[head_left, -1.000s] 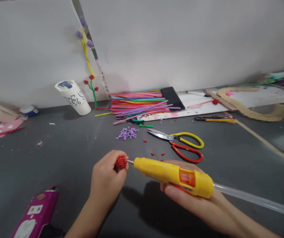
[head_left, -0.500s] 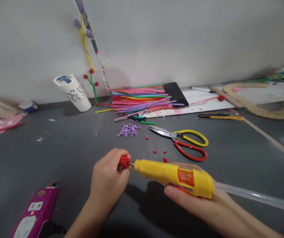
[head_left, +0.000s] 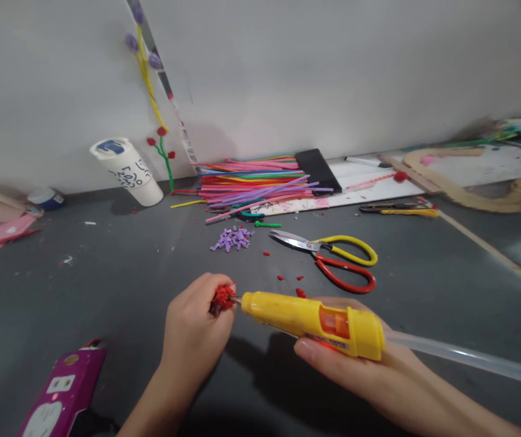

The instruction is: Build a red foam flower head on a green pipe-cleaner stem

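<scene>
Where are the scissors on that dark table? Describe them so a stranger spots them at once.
Start at the bundle of coloured straws against the wall, at the back of the grey table. The scissors lie between it and the yellow glue gun in the right hand. Only they have metal blades with one yellow handle loop and one red.

1. The left hand (head_left: 191, 340) is bare, with slim fingers and smooth, rounded knuckles.
2. The left forearm (head_left: 151, 406) is bare as well, uncovered right down to the bottom edge of the head view.
3. The right hand (head_left: 355, 373) is bare; the fingertip (head_left: 306, 351) nearest the camera seems to carry a short, plain nail.
4. The right forearm (head_left: 451, 419) runs uncovered to the lower right corner.
</scene>
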Available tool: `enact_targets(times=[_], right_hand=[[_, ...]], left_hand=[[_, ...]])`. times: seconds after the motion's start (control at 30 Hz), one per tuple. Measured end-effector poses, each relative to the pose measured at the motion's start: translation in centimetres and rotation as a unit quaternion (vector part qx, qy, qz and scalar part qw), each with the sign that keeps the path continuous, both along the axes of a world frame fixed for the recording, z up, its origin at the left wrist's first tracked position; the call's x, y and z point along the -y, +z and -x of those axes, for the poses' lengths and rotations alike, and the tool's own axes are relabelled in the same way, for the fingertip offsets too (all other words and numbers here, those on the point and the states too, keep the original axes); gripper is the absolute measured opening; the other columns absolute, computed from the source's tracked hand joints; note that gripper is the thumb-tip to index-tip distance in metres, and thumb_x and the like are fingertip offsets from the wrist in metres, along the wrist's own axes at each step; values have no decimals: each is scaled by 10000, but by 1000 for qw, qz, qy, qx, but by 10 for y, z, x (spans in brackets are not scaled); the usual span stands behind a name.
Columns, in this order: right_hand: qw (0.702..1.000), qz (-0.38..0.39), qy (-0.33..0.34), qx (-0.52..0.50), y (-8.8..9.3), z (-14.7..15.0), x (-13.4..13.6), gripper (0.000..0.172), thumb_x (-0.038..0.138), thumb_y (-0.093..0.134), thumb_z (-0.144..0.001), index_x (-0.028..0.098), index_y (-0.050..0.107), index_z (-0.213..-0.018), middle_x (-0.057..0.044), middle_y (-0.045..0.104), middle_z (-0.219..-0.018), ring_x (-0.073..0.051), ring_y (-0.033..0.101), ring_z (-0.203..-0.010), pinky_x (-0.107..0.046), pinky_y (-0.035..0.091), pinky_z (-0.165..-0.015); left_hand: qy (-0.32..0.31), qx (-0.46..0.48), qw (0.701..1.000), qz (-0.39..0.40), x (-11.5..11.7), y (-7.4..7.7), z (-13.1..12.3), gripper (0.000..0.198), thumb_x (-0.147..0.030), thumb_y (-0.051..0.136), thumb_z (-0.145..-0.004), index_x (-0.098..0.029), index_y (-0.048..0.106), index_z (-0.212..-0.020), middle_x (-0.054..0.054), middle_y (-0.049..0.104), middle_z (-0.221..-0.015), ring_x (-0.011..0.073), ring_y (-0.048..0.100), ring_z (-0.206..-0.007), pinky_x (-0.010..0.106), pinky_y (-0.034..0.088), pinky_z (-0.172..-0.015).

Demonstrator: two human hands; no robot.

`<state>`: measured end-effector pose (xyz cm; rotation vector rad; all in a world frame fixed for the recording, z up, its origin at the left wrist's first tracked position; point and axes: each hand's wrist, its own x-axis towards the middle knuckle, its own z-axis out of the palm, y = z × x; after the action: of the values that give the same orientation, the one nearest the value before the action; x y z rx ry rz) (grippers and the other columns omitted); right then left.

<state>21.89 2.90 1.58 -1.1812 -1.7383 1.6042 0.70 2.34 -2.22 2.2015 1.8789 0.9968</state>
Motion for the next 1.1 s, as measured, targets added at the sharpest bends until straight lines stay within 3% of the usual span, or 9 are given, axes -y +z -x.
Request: enact_targets(times=[1.1], right_hand=[[998,-47,-22,35,1,-4,1,309,453,580,-785,255,509,-558,19,453,-533,-137,407,-442,-261,344,-407]], left_hand=[[4,-5,1000,-5,-3,4,-2,116,-112,539,-772,-179,633,-764,-6,676,-673,140,628,-607,232,441,-604]])
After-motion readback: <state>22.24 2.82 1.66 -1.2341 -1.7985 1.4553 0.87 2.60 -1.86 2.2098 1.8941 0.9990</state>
